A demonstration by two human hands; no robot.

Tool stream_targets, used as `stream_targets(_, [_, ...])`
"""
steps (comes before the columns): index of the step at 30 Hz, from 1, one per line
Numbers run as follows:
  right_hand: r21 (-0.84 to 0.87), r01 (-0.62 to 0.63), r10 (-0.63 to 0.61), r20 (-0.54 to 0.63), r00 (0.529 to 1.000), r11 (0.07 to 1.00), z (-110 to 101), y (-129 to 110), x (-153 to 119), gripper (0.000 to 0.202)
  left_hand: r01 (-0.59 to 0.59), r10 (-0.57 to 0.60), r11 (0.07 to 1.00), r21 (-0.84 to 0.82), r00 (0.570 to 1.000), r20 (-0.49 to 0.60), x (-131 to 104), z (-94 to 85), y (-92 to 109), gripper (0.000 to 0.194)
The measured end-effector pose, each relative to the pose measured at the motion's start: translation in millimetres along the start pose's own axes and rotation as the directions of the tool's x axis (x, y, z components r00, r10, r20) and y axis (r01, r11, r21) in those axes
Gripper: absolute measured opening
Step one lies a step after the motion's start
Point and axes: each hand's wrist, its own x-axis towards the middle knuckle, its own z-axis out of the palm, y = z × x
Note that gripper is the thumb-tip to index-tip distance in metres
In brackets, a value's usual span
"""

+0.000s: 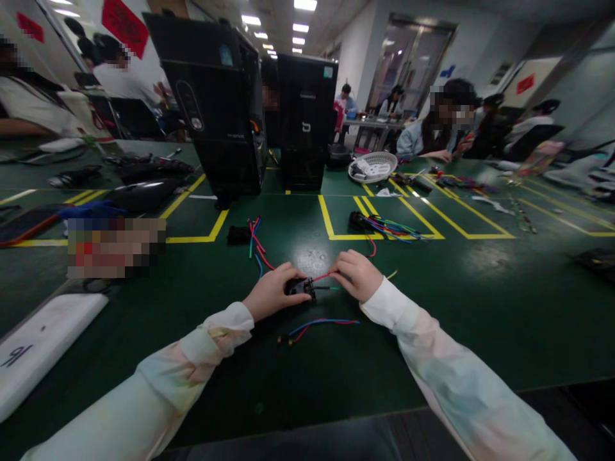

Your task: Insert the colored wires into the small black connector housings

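Left hand [273, 291]: stretched out, fingers pinching a small black plastic block [296, 287].
Right hand [361, 276]: bent inward, fingers pinching a thin red wire [321, 276].
Near: blue and red wires [327, 320].
Far: two tall black boxes [307, 121].

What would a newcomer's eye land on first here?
Probably the two tall black computer cases standing on the green table, upper left to centre. Next, at the centre, the left hand holds a small black part while the right hand pinches a red wire leading to it. Past the right hand lies a bundle of coloured wires.
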Motion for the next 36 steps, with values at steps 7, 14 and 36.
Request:
stream_targets(7, [0.197,-0.014,-0.01,0.12,0.993,0.98,4,3,-6,0.013,0.003,-0.003,1.0,-0.016,1.0,0.004,0,-0.2,-2,0.038])
stream_targets(14, [0.05,-0.001,-0.005,0.12,0.993,0.999,6,8,-4,0.017,0.006,-0.006,0.999,-0.033,1.0,0.001,0,-1.1,1,0.037])
stream_targets(36, [0.206,-0.007,0.0,0.036,0.999,0.978,-5,-6,0,0.014,0.006,-0.006,1.0,-0.027,1.0,-0.013,-1,0.4,-2,0.038])
